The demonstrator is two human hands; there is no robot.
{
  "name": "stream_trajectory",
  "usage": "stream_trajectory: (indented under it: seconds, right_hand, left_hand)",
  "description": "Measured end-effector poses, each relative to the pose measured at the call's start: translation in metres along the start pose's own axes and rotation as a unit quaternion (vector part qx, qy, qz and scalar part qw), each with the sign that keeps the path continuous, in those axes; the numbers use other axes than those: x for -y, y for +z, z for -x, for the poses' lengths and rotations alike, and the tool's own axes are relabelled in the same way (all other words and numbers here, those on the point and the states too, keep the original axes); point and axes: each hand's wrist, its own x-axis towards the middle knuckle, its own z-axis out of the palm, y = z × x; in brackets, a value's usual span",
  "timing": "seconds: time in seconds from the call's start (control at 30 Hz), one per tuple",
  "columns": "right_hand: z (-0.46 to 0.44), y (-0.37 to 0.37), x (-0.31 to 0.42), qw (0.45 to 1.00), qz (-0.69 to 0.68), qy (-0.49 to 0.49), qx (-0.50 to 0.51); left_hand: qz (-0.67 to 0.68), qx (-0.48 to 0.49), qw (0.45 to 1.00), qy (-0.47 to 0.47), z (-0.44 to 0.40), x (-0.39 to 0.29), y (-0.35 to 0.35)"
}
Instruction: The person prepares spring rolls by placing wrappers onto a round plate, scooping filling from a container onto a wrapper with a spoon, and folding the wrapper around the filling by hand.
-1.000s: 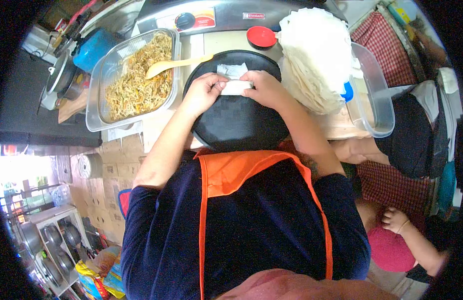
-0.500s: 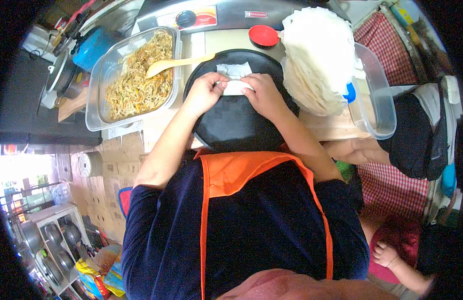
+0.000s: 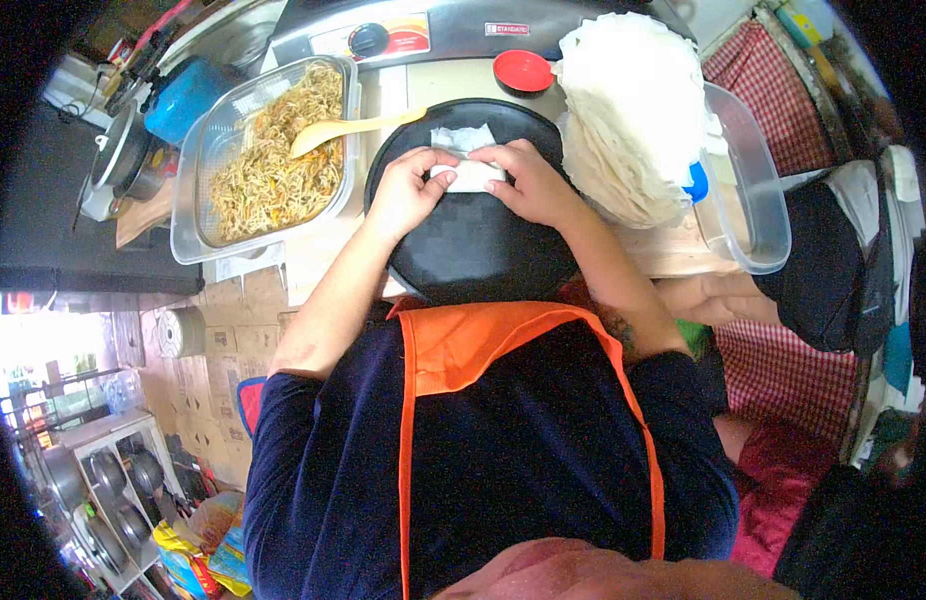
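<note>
On a round black tray (image 3: 473, 255), a partly rolled spring roll (image 3: 471, 178) lies crosswise, its white wrapper flap (image 3: 461, 139) spread flat beyond it. My left hand (image 3: 411, 190) pinches the roll's left end, thumb on the near side and fingers over the top. My right hand (image 3: 529, 184) grips the right end in the same way. What is inside the roll is covered by the wrapper. Left of the tray, a clear plastic container (image 3: 188, 225) holds noodle and vegetable filling (image 3: 273, 165) with a yellow spoon (image 3: 353, 130) resting on it.
A tall stack of thin round wrappers (image 3: 633, 110) stands right of the tray, against a clear plastic tub (image 3: 773, 240). A small red bowl (image 3: 524, 72) sits behind the tray, before a metal stove (image 3: 453, 38). Beside me at lower right, another person's maroon clothing (image 3: 783, 490) shows.
My fingers have shifted slightly along the roll, the right ones curling more. At lower right, the other person's hand has gone from view.
</note>
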Motion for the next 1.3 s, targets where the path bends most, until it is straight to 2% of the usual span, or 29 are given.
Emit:
stream_trajectory:
  seconds: [0.03, 0.1, 0.2, 0.33, 0.4, 0.43, 0.5, 0.53, 0.63, 0.77, 0.87, 0.97, 1.03, 1.07, 1.17, 1.23, 1.27, 1.3]
  right_hand:
    - [-0.002, -0.001, 0.000, 1.000, 0.014, -0.018, 0.008]
    - [-0.005, -0.002, -0.002, 0.999, 0.029, -0.035, 0.017]
    - [-0.013, -0.001, -0.011, 0.997, 0.050, -0.046, 0.041]
    - [-0.016, 0.005, -0.022, 0.998, -0.012, -0.040, 0.054]
    - [-0.016, 0.005, -0.020, 0.998, -0.017, -0.037, 0.051]
    - [-0.016, 0.005, -0.019, 0.998, -0.008, -0.039, 0.048]
    - [-0.015, 0.006, -0.020, 0.998, 0.000, -0.041, 0.044]
    - [-0.015, 0.006, -0.021, 0.998, -0.005, -0.053, 0.045]
    - [-0.015, 0.005, -0.020, 0.997, -0.005, -0.065, 0.047]
    - [-0.014, 0.003, -0.017, 0.997, 0.003, -0.066, 0.046]
    - [-0.013, 0.004, -0.017, 0.997, -0.004, -0.073, 0.037]
    - [-0.012, 0.006, -0.018, 0.997, 0.003, -0.077, 0.028]
    - [-0.013, 0.007, -0.019, 0.996, -0.004, -0.080, 0.029]
    - [-0.014, 0.007, -0.020, 0.996, -0.011, -0.083, 0.031]
    - [-0.017, 0.009, -0.021, 0.996, 0.007, -0.087, 0.024]
    - [-0.017, 0.011, -0.019, 0.997, 0.024, -0.071, 0.023]
    - [-0.017, 0.011, -0.019, 0.997, 0.040, -0.056, 0.021]
    - [-0.016, 0.013, -0.018, 0.997, 0.040, -0.057, 0.022]
  left_hand:
    - [0.000, 0.000, 1.000, 0.000, 0.000, -0.001, 0.000]
    - [0.027, 0.006, 0.996, -0.084, 0.000, -0.004, -0.001]
    - [-0.048, 0.016, 0.995, -0.086, -0.002, -0.006, -0.004]
    - [-0.073, 0.007, 0.994, -0.085, -0.001, 0.000, 0.001]
    - [-0.099, -0.068, 0.990, 0.073, -0.003, 0.001, 0.003]
    - [-0.099, -0.068, 0.990, 0.073, -0.002, 0.001, 0.004]
    - [-0.190, -0.187, 0.963, -0.027, -0.001, -0.011, 0.004]
    - [-0.190, -0.187, 0.964, -0.027, -0.001, -0.010, 0.003]
    - [-0.073, -0.066, 0.978, -0.182, 0.000, -0.002, -0.002]
    - [-0.075, -0.064, 0.986, -0.138, 0.000, 0.002, -0.001]
    - [-0.012, -0.048, 0.980, -0.192, -0.001, 0.005, 0.000]
    - [-0.035, -0.037, 0.985, -0.163, -0.001, 0.003, 0.001]
    - [-0.022, -0.076, 0.992, -0.103, 0.000, 0.003, 0.004]
    - [-0.022, -0.075, 0.992, -0.102, 0.000, 0.003, 0.004]
    - [-0.031, -0.047, 0.991, -0.120, -0.002, 0.000, -0.003]
    - [-0.055, 0.072, 0.993, -0.074, -0.008, -0.006, -0.014]
    - [-0.054, 0.071, 0.993, -0.075, -0.007, -0.003, -0.012]
    - [-0.071, 0.054, 0.996, -0.017, -0.006, 0.002, -0.010]
